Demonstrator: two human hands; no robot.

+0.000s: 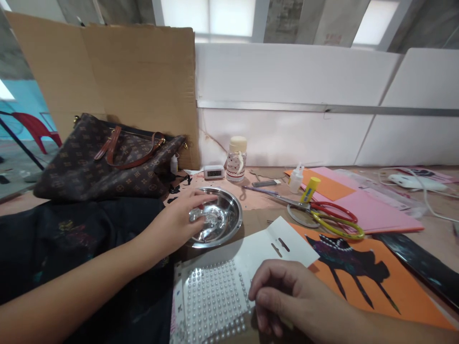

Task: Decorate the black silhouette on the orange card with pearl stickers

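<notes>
White panels (297,76) back the table (257,201). Left hand (181,217): spread over a metal bowl (234,212). Right hand (292,294): curled (pinching, I cannot tell) at the pearl sheet (213,291).

Nothing is clearly legible: digits on the white clock (214,172), print on the glue stick (310,191) and monograms on the bag (89,157) blur.

"Looks from where?"
"From the wearer's head, above and close on the near side of the metal bowl (233,217)."
"Faces which way?"
"Forward and down, past it to white panels (297,76) beyond."
</notes>
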